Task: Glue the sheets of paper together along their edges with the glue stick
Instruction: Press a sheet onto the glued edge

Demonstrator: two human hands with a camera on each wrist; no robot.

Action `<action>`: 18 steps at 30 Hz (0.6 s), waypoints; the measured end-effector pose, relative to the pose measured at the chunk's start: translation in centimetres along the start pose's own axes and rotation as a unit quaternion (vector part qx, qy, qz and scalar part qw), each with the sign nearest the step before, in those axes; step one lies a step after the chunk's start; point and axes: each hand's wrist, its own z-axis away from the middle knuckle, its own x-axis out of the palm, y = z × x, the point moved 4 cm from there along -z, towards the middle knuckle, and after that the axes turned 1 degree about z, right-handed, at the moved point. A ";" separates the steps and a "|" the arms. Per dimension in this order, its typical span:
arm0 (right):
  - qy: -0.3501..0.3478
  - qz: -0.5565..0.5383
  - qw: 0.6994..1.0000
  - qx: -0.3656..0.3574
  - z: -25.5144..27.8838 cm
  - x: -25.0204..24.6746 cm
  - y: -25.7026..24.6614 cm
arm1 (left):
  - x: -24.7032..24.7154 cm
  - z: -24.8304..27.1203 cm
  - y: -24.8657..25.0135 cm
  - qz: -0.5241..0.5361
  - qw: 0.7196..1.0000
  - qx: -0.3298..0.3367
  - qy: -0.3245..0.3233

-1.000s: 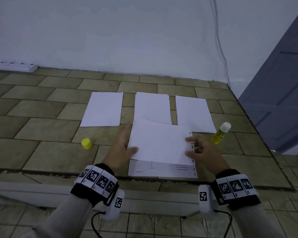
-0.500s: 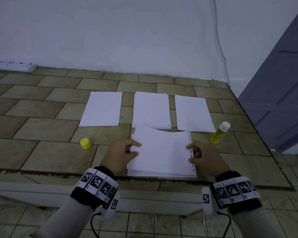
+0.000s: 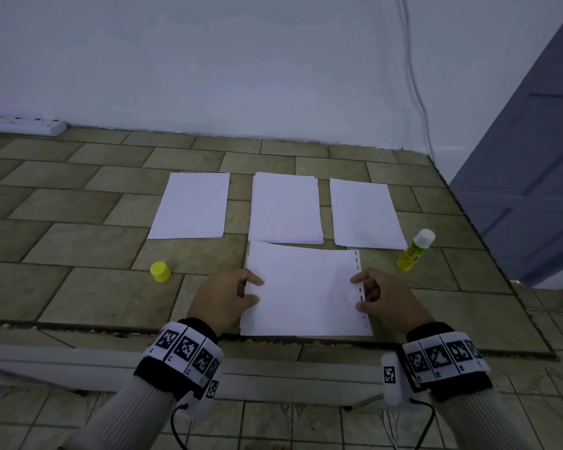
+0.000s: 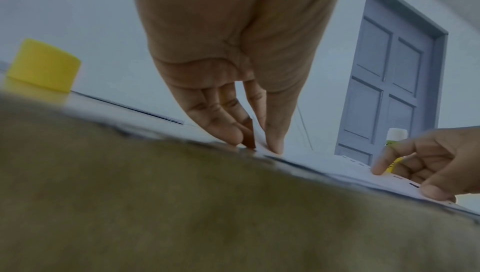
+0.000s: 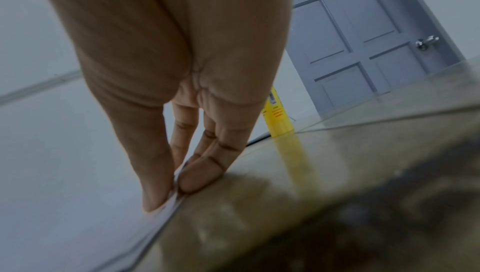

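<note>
A white top sheet (image 3: 303, 290) with a dashed right margin lies on a second sheet (image 3: 306, 333) near the tiled counter's front edge. My left hand (image 3: 251, 290) pinches the top sheet's left edge between thumb and fingers (image 4: 231, 132). My right hand (image 3: 359, 293) pinches the right edge by the dashes, thumb (image 5: 153, 184) on top. The yellow glue stick (image 3: 415, 251) with a white end rests to the right, free of both hands. Its yellow cap (image 3: 160, 271) sits apart on the left.
Behind lie a single sheet (image 3: 190, 206), a paper stack (image 3: 285, 207) and another sheet (image 3: 364, 214). A power strip (image 3: 23, 125) lies at the back left by the wall. A grey door (image 3: 533, 157) stands right. The counter edge (image 3: 176, 331) runs under my wrists.
The top sheet has come down from a raised, skewed position to lie nearly flat over the lower sheet, now almost covered. Both hands shifted to pinch its side edges.
</note>
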 end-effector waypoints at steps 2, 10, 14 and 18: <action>-0.010 -0.004 1.000 0.003 0.0 -0.2 -0.1 | 0.0 0.1 0.1 -0.005 1.000 0.004 -0.002; -0.022 0.001 1.000 -0.003 0.1 -0.5 -0.2 | 0.2 0.1 0.1 0.010 1.000 0.018 0.005; -0.018 0.003 1.000 -0.007 0.1 -0.4 0.1 | 0.3 0.1 0.0 0.017 1.000 0.017 0.003; -0.018 -0.002 1.000 -0.011 0.1 -0.4 0.2 | 0.1 0.2 0.1 0.019 1.000 0.016 0.005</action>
